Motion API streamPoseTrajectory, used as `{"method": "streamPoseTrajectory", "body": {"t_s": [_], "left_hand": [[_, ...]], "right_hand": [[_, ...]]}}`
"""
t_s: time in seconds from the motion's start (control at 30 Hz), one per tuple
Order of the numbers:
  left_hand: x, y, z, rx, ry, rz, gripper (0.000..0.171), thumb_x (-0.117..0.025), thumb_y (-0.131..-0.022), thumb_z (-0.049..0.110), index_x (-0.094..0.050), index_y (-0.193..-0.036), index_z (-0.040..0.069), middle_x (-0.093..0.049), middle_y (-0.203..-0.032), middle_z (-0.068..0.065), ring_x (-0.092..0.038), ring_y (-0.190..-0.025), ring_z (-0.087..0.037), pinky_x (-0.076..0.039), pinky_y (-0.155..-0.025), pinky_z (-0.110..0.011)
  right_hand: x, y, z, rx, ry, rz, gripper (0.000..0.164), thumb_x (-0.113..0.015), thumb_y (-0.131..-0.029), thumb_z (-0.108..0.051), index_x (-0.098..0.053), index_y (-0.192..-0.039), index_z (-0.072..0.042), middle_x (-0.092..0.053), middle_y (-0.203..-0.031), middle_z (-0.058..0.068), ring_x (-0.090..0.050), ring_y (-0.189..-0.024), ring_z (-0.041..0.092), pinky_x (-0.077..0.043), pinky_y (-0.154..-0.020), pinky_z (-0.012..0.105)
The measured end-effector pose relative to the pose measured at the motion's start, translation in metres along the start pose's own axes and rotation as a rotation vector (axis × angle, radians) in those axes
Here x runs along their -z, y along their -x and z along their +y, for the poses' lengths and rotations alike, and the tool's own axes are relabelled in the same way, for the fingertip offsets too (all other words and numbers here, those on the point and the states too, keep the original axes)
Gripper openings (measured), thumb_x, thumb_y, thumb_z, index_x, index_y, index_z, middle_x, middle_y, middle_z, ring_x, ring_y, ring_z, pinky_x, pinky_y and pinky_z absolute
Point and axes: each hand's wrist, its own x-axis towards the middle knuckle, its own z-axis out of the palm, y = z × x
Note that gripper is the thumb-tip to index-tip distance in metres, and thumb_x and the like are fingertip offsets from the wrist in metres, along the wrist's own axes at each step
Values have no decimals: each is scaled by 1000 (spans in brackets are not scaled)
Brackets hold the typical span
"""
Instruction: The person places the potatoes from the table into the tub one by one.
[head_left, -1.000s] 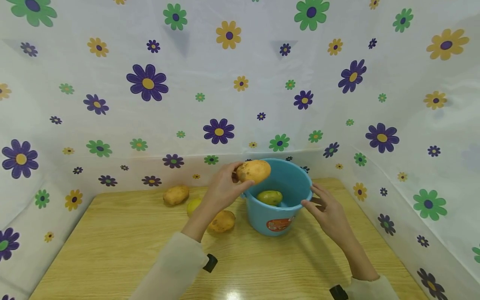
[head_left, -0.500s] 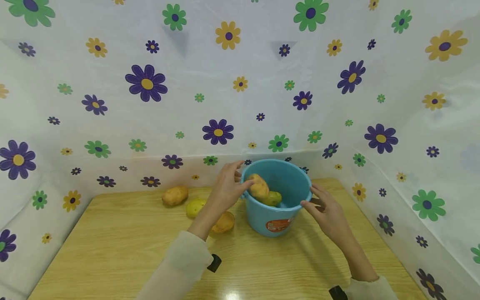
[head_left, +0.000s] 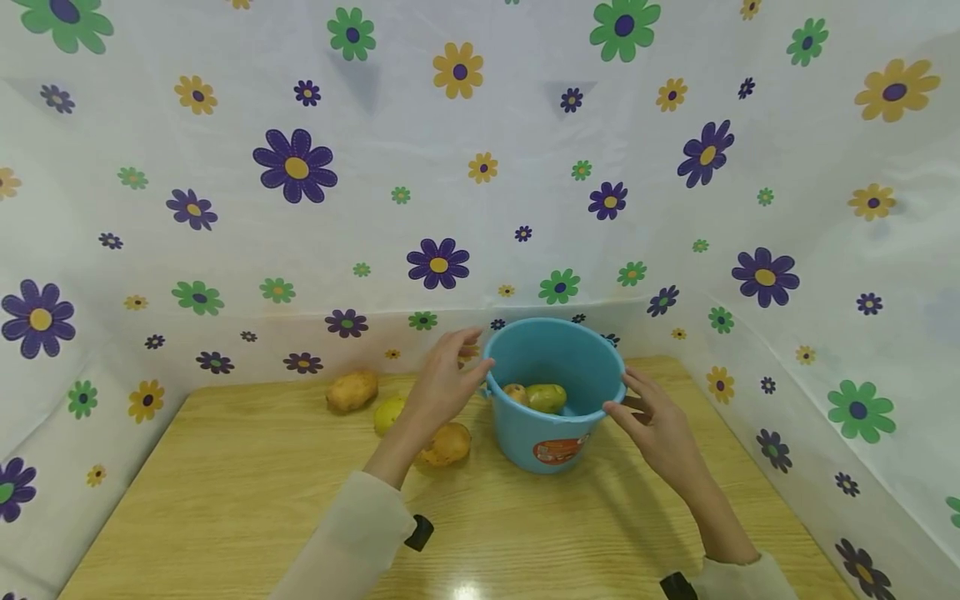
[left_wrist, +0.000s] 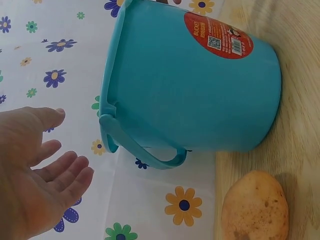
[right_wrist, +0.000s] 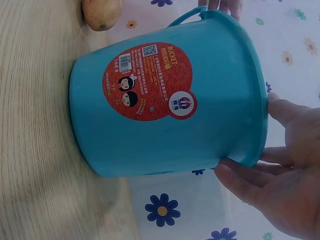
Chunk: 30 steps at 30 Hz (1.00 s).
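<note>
The left hand is empty, fingers apart, just beside the bucket; the right hand holds its rim. Standing near the rear edge of the tabletop, the bucket appears light and stiff, best taken by the rim. A potato limits room leftward; the front seems freer.

Hands at blue bucket, right one gripping it; likely potato beyond, cropped.
</note>
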Motion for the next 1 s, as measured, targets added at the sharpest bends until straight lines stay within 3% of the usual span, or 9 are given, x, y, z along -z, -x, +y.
{"method": "streamPoseTrajectory", "body": {"t_s": [0.57, 1.0], "left_hand": [[21, 15, -23, -59, 21, 33, 44, -69, -102, 23, -60, -139, 1, -63, -134, -13, -62, -115, -31, -55, -99, -46], [39, 31, -50, -34, -28, 34, 42, -72, -99, 20, -63, -137, 3, -65, -134, -13, -64, -112, -30, -56, -96, -48]], "right_hand": [[0, 0, -2, 10, -9, -1, 59, -68, -102, -13, -43, -148, 14, -40, -154, 31, -65, -117, 47, -60, -89, 42], [0, -1, -3, 19, -11, -1, 58, -68, -101, -11, -44, -148, 14, -41, -154, 31, -64, -116, 48, -60, -88, 37]]}}
